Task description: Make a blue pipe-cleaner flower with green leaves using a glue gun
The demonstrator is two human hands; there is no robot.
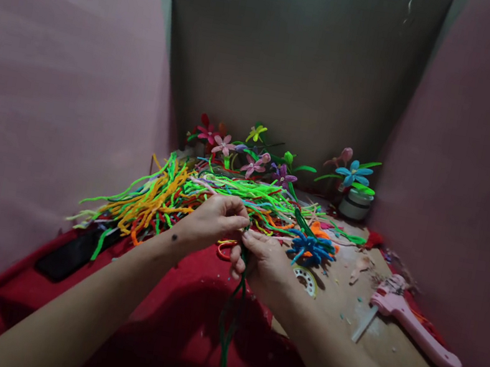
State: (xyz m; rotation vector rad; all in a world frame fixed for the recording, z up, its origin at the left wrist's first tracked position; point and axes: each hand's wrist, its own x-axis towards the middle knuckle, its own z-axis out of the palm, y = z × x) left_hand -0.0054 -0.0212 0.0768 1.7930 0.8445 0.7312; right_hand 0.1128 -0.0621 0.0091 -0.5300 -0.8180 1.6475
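My left hand (214, 222) and my right hand (262, 262) meet at the middle, both with fingers pinched together on dark green pipe cleaners (230, 326) that hang down toward me over the red cloth (182, 324). Just right of my right hand lies a blue pipe-cleaner flower (312, 248). Behind my hands spreads a heap of loose pipe cleaners (186, 192) in green, yellow and orange.
Finished pipe-cleaner flowers (250, 153) stand at the back, some in a small pot (355, 204). A pink glue gun (410, 323) lies on a cardboard sheet (367, 350) at the right. A black object (71, 254) rests at the left. Pink walls close in on both sides.
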